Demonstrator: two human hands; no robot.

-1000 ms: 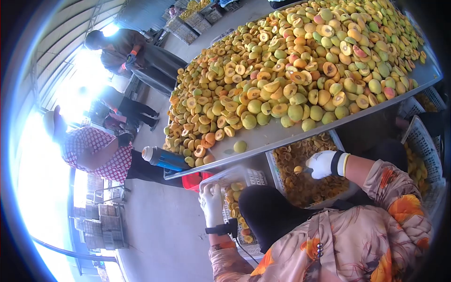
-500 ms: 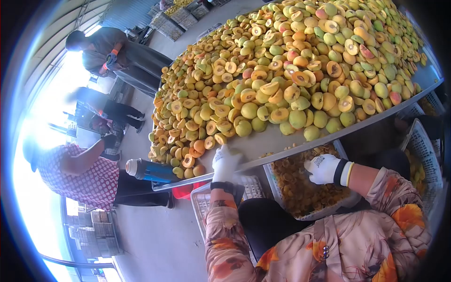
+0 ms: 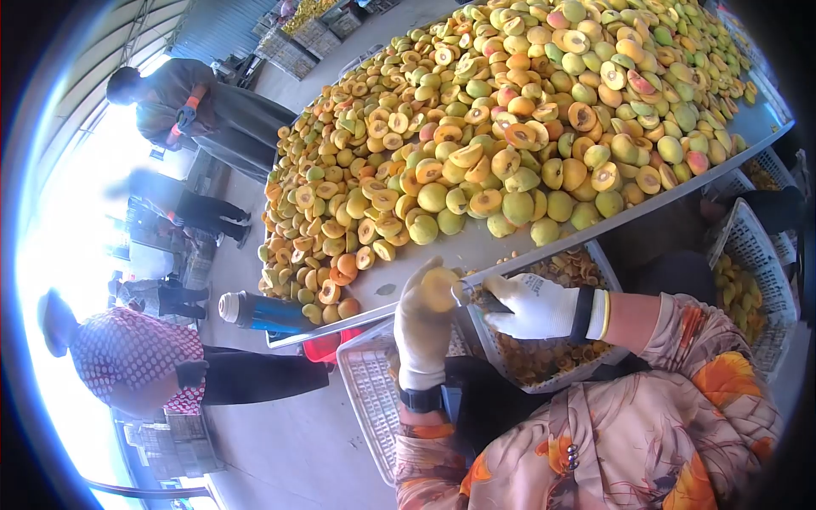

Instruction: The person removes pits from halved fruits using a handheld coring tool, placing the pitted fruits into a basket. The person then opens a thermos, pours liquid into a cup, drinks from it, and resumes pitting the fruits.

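My left hand (image 3: 422, 327), in a white glove, has its fingers closed round a yellow peach half (image 3: 439, 291) just off the table's near edge. Close to it, my gloved right hand (image 3: 535, 308) pinches a small metal tool (image 3: 464, 293), whose tip is against or beside the fruit; the fingers hide most of it. Heaped over the metal-edged table (image 3: 399, 280) are many halved peaches (image 3: 484, 202), yellow to green with some red blush, several showing brown centres. Under my right hand stands a white crate (image 3: 608, 270) with brownish scraps (image 3: 544, 357) in it.
A blue thermos (image 3: 268, 312) lies at the table's left corner, above a red container (image 3: 327, 344). White crates (image 3: 365, 399) stand by my legs, another (image 3: 752, 246) at right. People (image 3: 140, 357) stand to the left; stacked crates (image 3: 285, 53) are farther back.
My left hand has come back from the table's edge toward my right hand, now with a peach half in it. My right hand has moved left to meet it. The spotted-shirt person's arm has lowered.
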